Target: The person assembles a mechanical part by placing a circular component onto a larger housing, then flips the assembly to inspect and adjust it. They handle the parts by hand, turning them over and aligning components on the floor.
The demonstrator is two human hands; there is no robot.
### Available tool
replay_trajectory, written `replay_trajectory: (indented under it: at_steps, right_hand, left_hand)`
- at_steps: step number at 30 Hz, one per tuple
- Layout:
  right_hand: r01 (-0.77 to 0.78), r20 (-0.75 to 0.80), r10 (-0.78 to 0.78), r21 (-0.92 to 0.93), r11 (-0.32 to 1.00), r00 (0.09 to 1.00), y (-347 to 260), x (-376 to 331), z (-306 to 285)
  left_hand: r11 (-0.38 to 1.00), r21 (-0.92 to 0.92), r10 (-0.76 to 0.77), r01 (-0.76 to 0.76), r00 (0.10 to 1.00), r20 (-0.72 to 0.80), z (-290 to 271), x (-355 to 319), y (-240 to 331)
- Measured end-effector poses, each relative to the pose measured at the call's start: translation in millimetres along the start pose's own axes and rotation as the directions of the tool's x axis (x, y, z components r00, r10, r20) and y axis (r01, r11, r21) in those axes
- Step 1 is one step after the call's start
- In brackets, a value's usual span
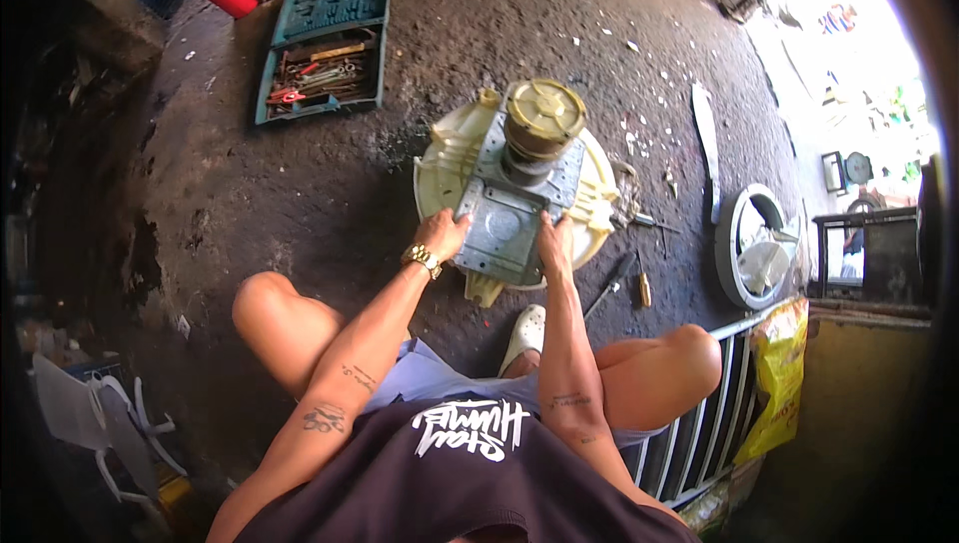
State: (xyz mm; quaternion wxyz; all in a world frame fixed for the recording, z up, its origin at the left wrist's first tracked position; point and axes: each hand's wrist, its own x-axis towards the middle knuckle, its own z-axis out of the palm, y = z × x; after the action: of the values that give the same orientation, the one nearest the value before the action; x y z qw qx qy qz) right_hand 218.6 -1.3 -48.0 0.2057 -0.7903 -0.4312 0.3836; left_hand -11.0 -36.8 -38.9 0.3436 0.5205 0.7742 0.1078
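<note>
A grey metal mounting plate (502, 233) lies in front of me, over a round cream plastic tub base (599, 178). From its far half rises a cylindrical part with a yellowed, ribbed cap (546, 108), perhaps a motor or gearbox. My left hand (443, 235), with a gold watch on the wrist, is closed on the plate's left edge. At the right edge, my right hand (555, 241) grips the same plate. Both sets of fingertips are partly hidden by the hands and the plate's rim.
An open teal toolbox (264, 93) full of hand tools lies at the far left. Right of the tub base are screwdrivers (644, 288), a long flat blade (706, 143) and a grey ring-shaped tub (727, 253). A white barred rack (699, 423) stands near my right knee.
</note>
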Motion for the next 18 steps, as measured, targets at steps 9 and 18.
replay_trajectory:
  at_steps: [9, 18]
  right_hand:
    - [0.056, 0.141, -0.06, 0.029, 0.998, 0.988, -45.0, 84.8, -51.3]
    - [-0.132, 0.545, 0.057, 0.1, 0.986, 0.837, -193.9, 176.7, -141.7]
  left_hand:
    - [0.971, -0.217, 0.102, -0.103, 0.995, -0.015, -59.6, 52.2, 61.4]
    - [0.912, -0.161, 0.408, -0.378, 0.881, 0.239, -183.9, 157.9, 183.1]
